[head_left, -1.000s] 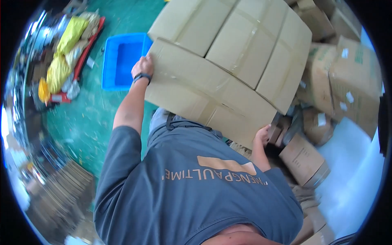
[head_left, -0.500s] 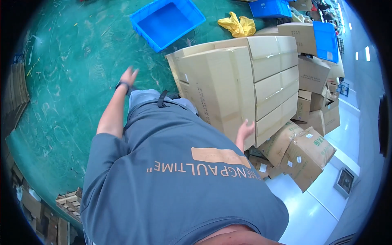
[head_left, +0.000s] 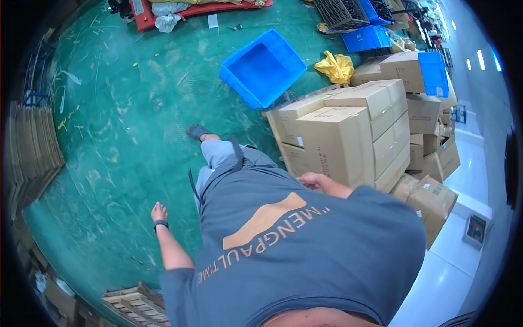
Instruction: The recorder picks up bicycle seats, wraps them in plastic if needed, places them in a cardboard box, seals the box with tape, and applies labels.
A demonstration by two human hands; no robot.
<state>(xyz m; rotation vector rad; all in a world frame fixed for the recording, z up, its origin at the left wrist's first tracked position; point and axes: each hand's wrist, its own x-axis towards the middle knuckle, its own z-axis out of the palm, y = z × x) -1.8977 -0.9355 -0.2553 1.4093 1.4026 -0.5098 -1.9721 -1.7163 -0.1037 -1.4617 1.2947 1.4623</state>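
The person's left hand [head_left: 158, 211] is hanging empty and loosely relaxed over the green floor [head_left: 114, 163], while the right hand [head_left: 312, 180] is curling beside the front carton [head_left: 338, 144], its grip and contact impossible to tell. That carton is standing against the carton stack [head_left: 389, 122], its visible long edges running away from the shirt [head_left: 305, 261]; its near end is hiding behind the right forearm [head_left: 335, 188].

On the green floor [head_left: 125, 136], an open blue plastic bin [head_left: 265, 70] sits near a crumpled yellow bag [head_left: 336, 68], with a blue crate [head_left: 366, 40] beyond, a white plastic bag [head_left: 166, 22] beside a red platform [head_left: 144, 19], flattened cardboard [head_left: 27, 155] stacked at left, and a slatted wooden pallet [head_left: 136, 305] at lower left.
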